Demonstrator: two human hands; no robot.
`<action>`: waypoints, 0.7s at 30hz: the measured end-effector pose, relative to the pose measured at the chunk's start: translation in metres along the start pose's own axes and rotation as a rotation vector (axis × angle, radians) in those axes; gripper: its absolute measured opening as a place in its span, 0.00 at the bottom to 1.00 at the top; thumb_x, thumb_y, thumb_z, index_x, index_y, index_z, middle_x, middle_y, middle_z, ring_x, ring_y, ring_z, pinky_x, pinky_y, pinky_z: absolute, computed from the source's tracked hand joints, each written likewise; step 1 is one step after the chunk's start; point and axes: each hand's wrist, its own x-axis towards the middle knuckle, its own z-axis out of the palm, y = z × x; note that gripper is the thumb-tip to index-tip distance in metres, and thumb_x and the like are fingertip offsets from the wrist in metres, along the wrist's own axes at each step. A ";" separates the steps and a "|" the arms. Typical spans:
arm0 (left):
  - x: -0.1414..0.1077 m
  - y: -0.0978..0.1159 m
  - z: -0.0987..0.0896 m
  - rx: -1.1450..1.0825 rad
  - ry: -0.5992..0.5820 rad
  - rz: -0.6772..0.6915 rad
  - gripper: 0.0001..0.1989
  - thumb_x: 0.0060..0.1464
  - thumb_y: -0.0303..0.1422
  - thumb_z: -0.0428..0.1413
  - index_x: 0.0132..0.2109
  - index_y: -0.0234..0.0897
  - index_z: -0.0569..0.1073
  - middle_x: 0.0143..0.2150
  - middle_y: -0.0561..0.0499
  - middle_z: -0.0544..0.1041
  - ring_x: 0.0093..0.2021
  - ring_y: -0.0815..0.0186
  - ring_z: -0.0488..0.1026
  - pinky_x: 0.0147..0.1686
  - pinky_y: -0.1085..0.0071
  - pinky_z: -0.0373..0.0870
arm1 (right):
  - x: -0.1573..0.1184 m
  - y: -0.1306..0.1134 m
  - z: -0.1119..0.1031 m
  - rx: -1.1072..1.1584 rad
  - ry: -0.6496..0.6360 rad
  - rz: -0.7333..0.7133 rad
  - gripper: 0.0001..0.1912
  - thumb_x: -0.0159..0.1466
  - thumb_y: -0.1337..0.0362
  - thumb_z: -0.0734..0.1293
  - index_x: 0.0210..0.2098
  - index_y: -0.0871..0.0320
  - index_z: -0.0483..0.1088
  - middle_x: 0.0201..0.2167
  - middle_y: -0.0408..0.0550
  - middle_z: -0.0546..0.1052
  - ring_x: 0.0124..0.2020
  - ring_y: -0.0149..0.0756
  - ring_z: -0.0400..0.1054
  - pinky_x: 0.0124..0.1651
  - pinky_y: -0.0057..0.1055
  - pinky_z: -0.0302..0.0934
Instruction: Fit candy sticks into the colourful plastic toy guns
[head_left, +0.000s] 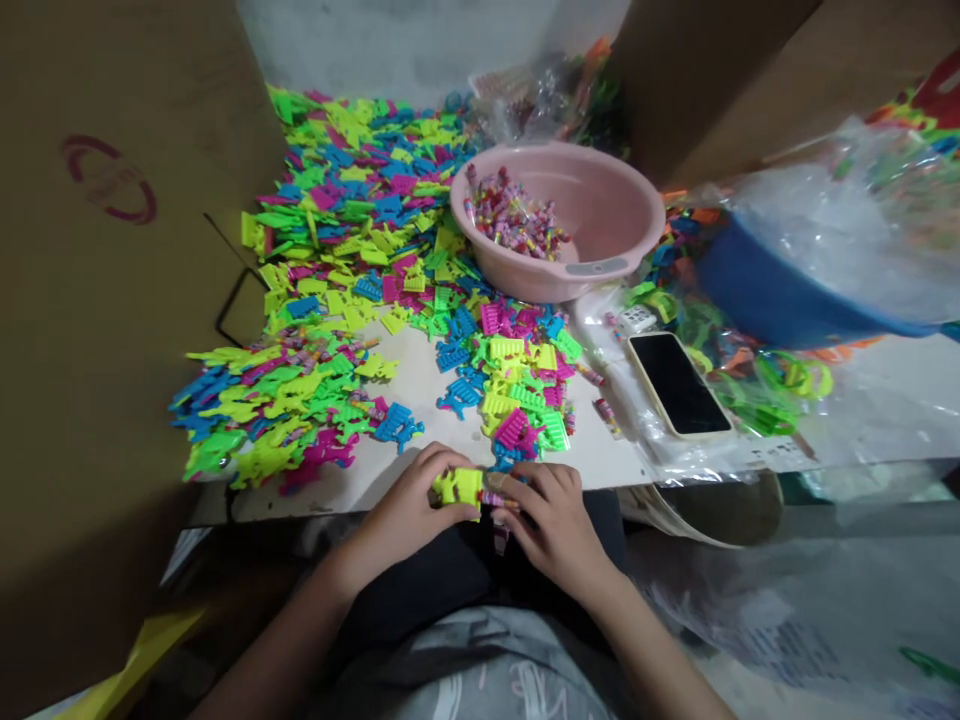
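Note:
At the table's front edge, my left hand [412,508] pinches a yellow plastic toy piece [459,487] with a cut-out shape. My right hand [551,515] is closed on a thin pink-and-purple printed tube [491,498], whose end meets the yellow piece's right side. Whether the tube sits inside the piece I cannot tell. Just beyond my hands lies a pile of ridged yellow, green, pink and blue pieces [517,400]. To the left, another heap [277,405] has printed tubes among its pieces. One blue piece [399,425] rests near my left hand.
A pink basin [615,210] with many printed tubes stands behind. A phone [679,385] lies on plastic bags at right, near loose tubes [606,415]. A blue basin [780,280] holds clear bags. A cardboard box [112,300] walls the left side. More loose pieces [360,190] spread across the back.

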 end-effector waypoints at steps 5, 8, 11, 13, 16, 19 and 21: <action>-0.007 0.000 -0.066 0.212 0.248 -0.095 0.08 0.53 0.35 0.57 0.42 0.41 0.74 0.40 0.49 0.78 0.43 0.58 0.74 0.43 0.68 0.69 | 0.008 0.060 -0.027 -0.137 0.220 0.194 0.21 0.68 0.52 0.58 0.55 0.55 0.67 0.47 0.57 0.72 0.47 0.49 0.66 0.48 0.45 0.60; -0.005 -0.005 -0.123 0.505 0.656 -0.094 0.14 0.58 0.37 0.50 0.48 0.38 0.74 0.48 0.44 0.77 0.49 0.54 0.72 0.49 0.62 0.67 | 0.007 0.100 -0.034 -0.415 0.131 0.286 0.17 0.68 0.56 0.57 0.47 0.57 0.73 0.44 0.58 0.75 0.43 0.52 0.68 0.44 0.47 0.61; -0.002 -0.011 -0.165 0.842 0.819 -0.171 0.17 0.59 0.32 0.47 0.51 0.33 0.74 0.50 0.38 0.75 0.52 0.47 0.69 0.53 0.51 0.63 | 0.002 0.110 -0.033 -0.554 -0.028 0.316 0.13 0.66 0.61 0.59 0.44 0.54 0.74 0.46 0.53 0.76 0.44 0.52 0.69 0.40 0.45 0.60; -0.001 -0.013 -0.172 0.946 0.834 -0.223 0.19 0.59 0.34 0.48 0.54 0.32 0.72 0.53 0.37 0.74 0.54 0.44 0.67 0.54 0.46 0.61 | -0.001 0.105 -0.030 -0.592 -0.050 0.325 0.13 0.65 0.61 0.60 0.44 0.53 0.73 0.46 0.53 0.76 0.42 0.51 0.69 0.39 0.43 0.60; 0.002 -0.016 -0.145 0.881 0.815 -0.054 0.18 0.59 0.37 0.49 0.54 0.34 0.71 0.54 0.40 0.74 0.57 0.48 0.67 0.57 0.49 0.60 | -0.001 0.096 -0.026 -0.554 -0.003 0.349 0.13 0.66 0.61 0.58 0.43 0.57 0.72 0.41 0.56 0.76 0.39 0.50 0.70 0.36 0.41 0.60; 0.009 -0.017 -0.087 0.653 0.588 0.180 0.14 0.61 0.35 0.48 0.50 0.38 0.73 0.50 0.45 0.76 0.54 0.57 0.70 0.56 0.59 0.64 | -0.001 0.095 -0.023 -0.350 0.072 0.370 0.13 0.67 0.59 0.56 0.35 0.57 0.68 0.31 0.55 0.75 0.32 0.46 0.70 0.33 0.39 0.61; 0.021 -0.016 -0.047 0.582 0.362 0.188 0.15 0.61 0.33 0.48 0.52 0.38 0.72 0.52 0.44 0.75 0.54 0.58 0.70 0.55 0.61 0.65 | -0.001 0.092 -0.021 -0.165 0.139 0.412 0.11 0.67 0.56 0.57 0.34 0.56 0.65 0.28 0.52 0.74 0.29 0.43 0.70 0.31 0.37 0.62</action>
